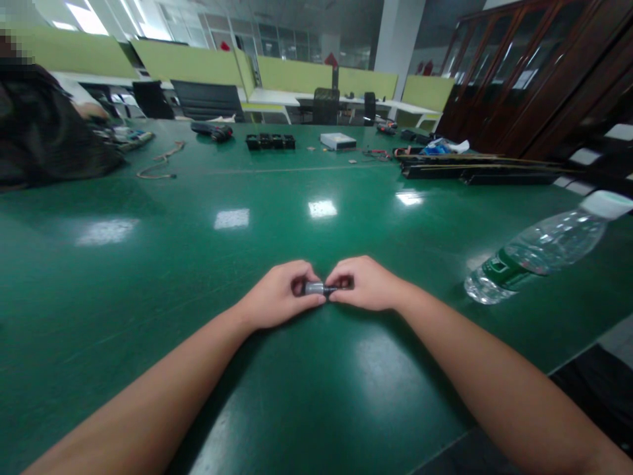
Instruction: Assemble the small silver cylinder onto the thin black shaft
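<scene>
Low over the green table [277, 389], both my hands meet around a small silver-grey cylinder [314, 288] with a dark, narrower end on its right. My left hand [284, 293] is closed on the cylinder's body, thumb below and fingers curled above. Pinched in my right hand [363, 284] is the thin dark end, which runs between thumb and fingers. The cylinder lies roughly level. Its exact kind is too small to make out, and its left end is partly hidden by my fingers.
A clear plastic bottle [534, 254] with a green label and white cap stands tilted in view at right. Farther back are black metal channels [484, 173], a white box [338, 141], black blocks [270, 142], a cord [161, 161] and a power tool [212, 131]. Another person [49, 125] is at far left.
</scene>
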Available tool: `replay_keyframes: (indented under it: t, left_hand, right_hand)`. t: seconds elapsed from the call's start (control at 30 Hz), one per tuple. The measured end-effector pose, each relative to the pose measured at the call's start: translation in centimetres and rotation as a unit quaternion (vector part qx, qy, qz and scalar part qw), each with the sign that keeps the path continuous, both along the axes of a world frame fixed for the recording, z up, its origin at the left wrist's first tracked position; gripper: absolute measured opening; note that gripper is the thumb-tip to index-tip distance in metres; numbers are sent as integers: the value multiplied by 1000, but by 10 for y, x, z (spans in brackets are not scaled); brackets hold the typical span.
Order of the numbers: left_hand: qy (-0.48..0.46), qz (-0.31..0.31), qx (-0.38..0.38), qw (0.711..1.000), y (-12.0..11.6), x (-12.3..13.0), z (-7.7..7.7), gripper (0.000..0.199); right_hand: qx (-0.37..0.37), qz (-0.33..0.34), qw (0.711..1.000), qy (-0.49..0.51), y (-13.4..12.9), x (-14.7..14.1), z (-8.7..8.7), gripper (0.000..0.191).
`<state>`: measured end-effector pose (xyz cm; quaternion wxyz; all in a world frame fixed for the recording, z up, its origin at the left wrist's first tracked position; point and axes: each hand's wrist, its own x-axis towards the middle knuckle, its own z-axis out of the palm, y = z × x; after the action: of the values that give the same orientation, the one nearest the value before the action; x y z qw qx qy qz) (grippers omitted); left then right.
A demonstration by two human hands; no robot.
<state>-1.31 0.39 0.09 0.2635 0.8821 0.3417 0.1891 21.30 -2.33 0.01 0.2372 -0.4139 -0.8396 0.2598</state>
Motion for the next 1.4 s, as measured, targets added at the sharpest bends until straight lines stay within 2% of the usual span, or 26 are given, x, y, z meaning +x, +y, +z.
replay_keyframes:
  t: [0.6, 1.4]
  left_hand:
    - [1, 3, -10, 1000, -2, 1, 2, 27]
    - [3, 4, -8, 1000, -1, -1, 0, 28]
  right_hand:
    - [3, 2, 1000, -21, 1, 4, 2, 14]
    - [-68, -12, 997, -40, 4, 18, 7, 16]
